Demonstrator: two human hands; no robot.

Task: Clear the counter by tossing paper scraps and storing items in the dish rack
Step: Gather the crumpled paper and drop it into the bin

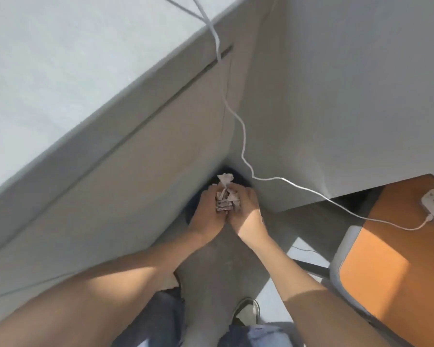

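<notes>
Both hands, left hand (pixel 207 212) and right hand (pixel 244 210), are cupping crumpled paper scraps (pixel 225 196), fingers curled around them, above what is possibly a dark bin (pixel 232 172); tossing is nearing, dish-rack storing remaining unseen.

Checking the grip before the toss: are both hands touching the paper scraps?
Touching. Head view shows left hand and right hand cupped around the paper scraps.

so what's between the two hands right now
A wad of crumpled paper scraps, pressed between the left hand and right hand, in the head view.
</notes>
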